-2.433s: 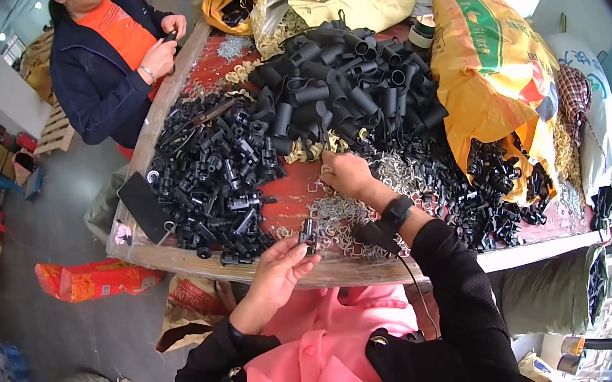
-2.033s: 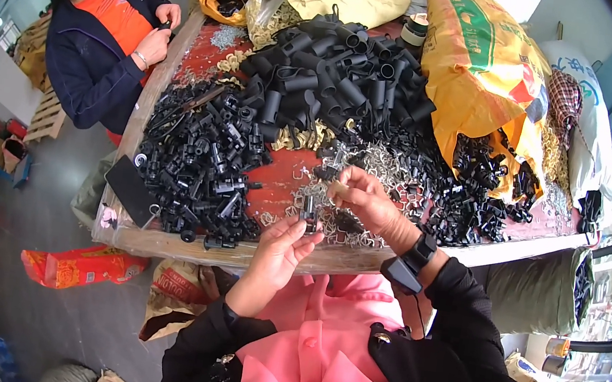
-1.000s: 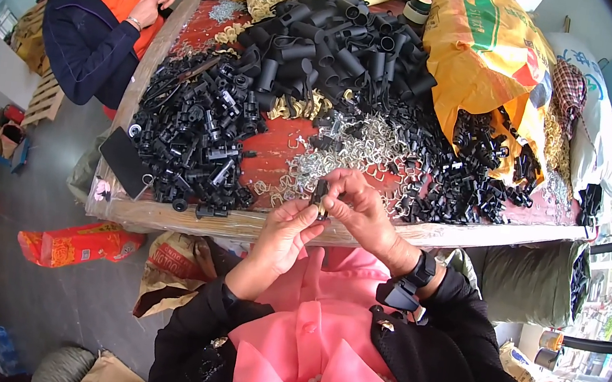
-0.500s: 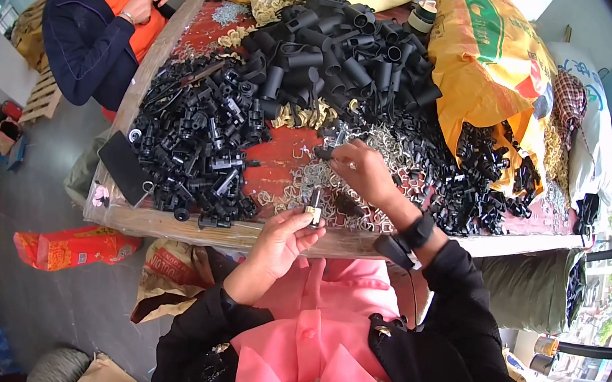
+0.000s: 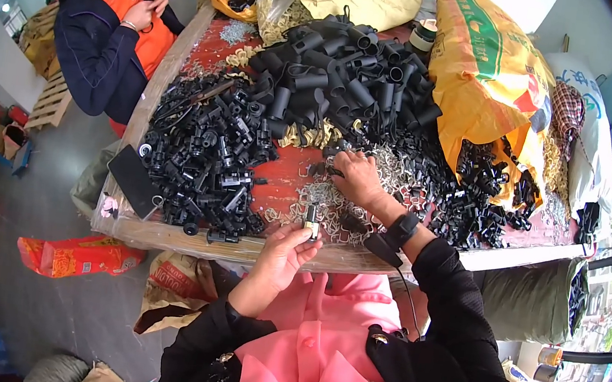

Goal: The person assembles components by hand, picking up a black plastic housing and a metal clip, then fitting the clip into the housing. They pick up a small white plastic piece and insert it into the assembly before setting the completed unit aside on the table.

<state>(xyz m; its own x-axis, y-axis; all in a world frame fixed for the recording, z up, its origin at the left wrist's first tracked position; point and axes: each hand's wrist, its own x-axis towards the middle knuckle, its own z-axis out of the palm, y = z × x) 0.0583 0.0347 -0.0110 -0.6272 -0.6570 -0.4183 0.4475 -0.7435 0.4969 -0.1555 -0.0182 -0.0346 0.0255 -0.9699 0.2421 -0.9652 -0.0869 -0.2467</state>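
Observation:
My left hand [image 5: 283,258] is closed around a small black cylindrical part with a pale gold band [image 5: 311,224], held upright between thumb and fingers above the table's near edge. Farther forward, my right hand [image 5: 359,178] reaches down at the rim of a heap of small silvery metal clips [image 5: 393,173]. Its fingers are bent together beside small dark pieces [image 5: 336,149]; what they grip, if anything, is hidden. A black band with a small device [image 5: 399,230] circles my right wrist.
Black plastic assemblies [image 5: 206,155] are heaped at the left, black tubes [image 5: 337,71] at the back. A yellow sack [image 5: 482,83] spills black parts on the right. A phone [image 5: 133,181] lies at the left corner of the wooden-edged table [image 5: 161,237]. A person [image 5: 107,26] stands at the far left.
My right hand has lowered onto the small parts, its fingers now pointing down; the dark piece seen at its fingertips no longer shows clearly. My left hand keeps its hold. The view has shifted slightly.

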